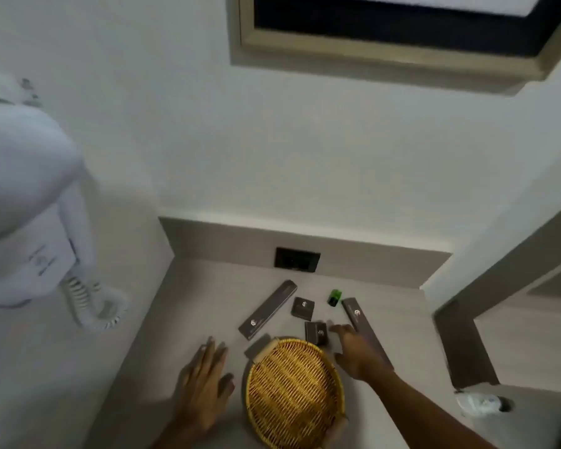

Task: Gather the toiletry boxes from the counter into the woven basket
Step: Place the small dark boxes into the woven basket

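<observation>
A round yellow woven basket [293,396] sits on the grey counter near me, with nothing in it. Beyond it lie dark toiletry boxes: a long one [268,309] at the left, a small square one [303,308], another small one [317,332] at the basket's far rim, a long one [357,317] at the right, and one [256,346] partly under the basket's left rim. My right hand [353,350] lies open over the right long box, fingertips near the small box. My left hand [204,387] rests flat and open on the counter, left of the basket.
A small green object [334,297] stands behind the boxes. A black wall socket [297,259] sits in the backsplash. A white wall-mounted hair dryer [30,202] with coiled cord hangs at the left. A mirror frame [386,56] is above, and a grey partition [467,345] is at the right.
</observation>
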`<state>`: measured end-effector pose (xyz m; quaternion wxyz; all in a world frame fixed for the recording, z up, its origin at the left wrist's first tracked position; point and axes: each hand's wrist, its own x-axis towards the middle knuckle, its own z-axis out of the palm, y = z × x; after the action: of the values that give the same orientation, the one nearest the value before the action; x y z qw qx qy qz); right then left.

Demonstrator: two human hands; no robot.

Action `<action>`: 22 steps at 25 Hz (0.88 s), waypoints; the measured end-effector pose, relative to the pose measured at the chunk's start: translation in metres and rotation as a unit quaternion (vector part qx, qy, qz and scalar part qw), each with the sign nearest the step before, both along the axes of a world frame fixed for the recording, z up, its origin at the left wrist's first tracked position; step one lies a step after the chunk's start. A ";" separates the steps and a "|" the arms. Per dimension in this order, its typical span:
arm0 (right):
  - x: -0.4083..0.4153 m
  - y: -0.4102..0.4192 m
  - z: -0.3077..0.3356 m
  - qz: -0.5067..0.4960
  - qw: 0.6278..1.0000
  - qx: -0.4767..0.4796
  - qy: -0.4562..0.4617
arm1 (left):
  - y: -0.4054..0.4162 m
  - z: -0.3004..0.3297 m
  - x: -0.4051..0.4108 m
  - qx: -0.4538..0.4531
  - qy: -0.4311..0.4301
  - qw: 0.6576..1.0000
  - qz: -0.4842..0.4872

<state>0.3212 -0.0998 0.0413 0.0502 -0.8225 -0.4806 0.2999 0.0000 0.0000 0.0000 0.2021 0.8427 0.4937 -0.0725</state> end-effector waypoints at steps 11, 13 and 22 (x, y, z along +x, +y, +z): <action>0.018 0.042 -0.020 0.061 0.995 0.082 -0.023 | -0.017 -0.066 -0.005 0.055 0.010 0.998 -0.019; 0.013 0.028 -0.002 0.064 0.985 0.152 -0.039 | -0.019 -0.064 -0.005 0.048 -0.009 0.999 -0.012; -0.106 -0.018 -0.048 0.299 0.954 -0.017 0.029 | -0.018 -0.065 -0.005 0.057 -0.015 0.998 -0.001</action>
<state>0.2153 -0.1175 -0.0069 -0.0418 -0.6331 -0.6973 0.3334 -0.0053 -0.0180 -0.0650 0.1606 0.8546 0.4928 -0.0320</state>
